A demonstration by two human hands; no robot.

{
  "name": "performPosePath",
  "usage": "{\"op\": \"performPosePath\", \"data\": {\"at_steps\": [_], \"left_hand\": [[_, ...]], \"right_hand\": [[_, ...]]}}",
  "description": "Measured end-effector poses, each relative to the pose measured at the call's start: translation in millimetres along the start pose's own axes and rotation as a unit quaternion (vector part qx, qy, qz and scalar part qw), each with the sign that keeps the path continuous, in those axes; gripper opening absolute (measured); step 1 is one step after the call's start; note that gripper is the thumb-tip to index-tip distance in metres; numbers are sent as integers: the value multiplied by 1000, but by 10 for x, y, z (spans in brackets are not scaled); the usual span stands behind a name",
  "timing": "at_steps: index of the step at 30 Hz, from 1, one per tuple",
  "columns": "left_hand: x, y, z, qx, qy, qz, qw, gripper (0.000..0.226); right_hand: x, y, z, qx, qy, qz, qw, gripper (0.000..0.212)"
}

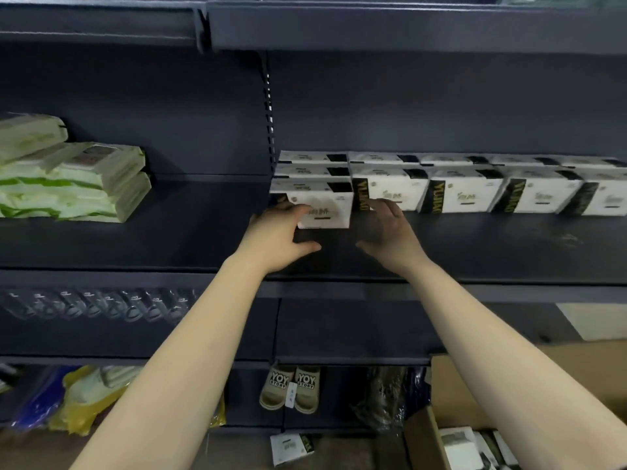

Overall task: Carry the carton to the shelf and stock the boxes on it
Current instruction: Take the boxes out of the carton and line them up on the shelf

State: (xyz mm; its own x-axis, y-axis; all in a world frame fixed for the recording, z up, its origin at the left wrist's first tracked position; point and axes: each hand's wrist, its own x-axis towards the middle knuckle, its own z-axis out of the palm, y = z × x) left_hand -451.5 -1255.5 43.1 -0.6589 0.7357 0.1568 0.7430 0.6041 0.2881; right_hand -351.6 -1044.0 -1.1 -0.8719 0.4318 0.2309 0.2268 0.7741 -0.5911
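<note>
White tissue boxes with black-and-gold bands stand in a row (468, 195) on the dark shelf (492, 245), two rows deep. The leftmost box (330, 206) sits further forward than the others. My left hand (274, 239) has its fingers laid on that box's front lower-left corner, thumb stretched out below. My right hand (390, 232) hovers just right of the box, fingers loosely spread and holding nothing, in front of the second box. The brown carton (475, 381) stands open at the lower right with more white boxes (464, 446) inside.
Green-and-white soft packs (71, 184) are stacked on the shelf's left bay. A shelf above overhangs. Below are clear-wrapped items (101, 303), slippers (290, 388) and bagged goods (84, 395). One white box (291, 447) lies on the floor.
</note>
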Motion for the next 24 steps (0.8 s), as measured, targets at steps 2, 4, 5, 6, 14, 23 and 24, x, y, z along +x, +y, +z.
{"op": "performPosePath", "data": {"at_steps": [2, 4, 5, 6, 14, 23, 24], "left_hand": [[-51, 205, 117, -25, -10, 32, 999, 73], [-101, 447, 251, -63, -17, 51, 997, 73], [-125, 554, 311, -74, -18, 56, 996, 73], [-163, 706, 392, -81, -23, 64, 994, 72], [-686, 2055, 1040, -159, -76, 120, 977, 72], [-1351, 3142, 1720, -169, -183, 171, 953, 72], [-1406, 3233, 1794, -170, -191, 175, 951, 72]], "right_hand": [[-274, 154, -149, -6, 8, 14, 1000, 78], [-590, 325, -341, -1, 31, 29, 999, 71], [-726, 390, -428, 3, 42, 38, 998, 68], [-898, 480, -535, 6, 53, 48, 997, 66], [-2418, 1116, -1246, 22, 96, 161, 982, 61], [-3971, 1636, -1572, 87, 162, 301, 936, 58], [-4115, 1690, -1586, 91, 166, 318, 929, 58]]}}
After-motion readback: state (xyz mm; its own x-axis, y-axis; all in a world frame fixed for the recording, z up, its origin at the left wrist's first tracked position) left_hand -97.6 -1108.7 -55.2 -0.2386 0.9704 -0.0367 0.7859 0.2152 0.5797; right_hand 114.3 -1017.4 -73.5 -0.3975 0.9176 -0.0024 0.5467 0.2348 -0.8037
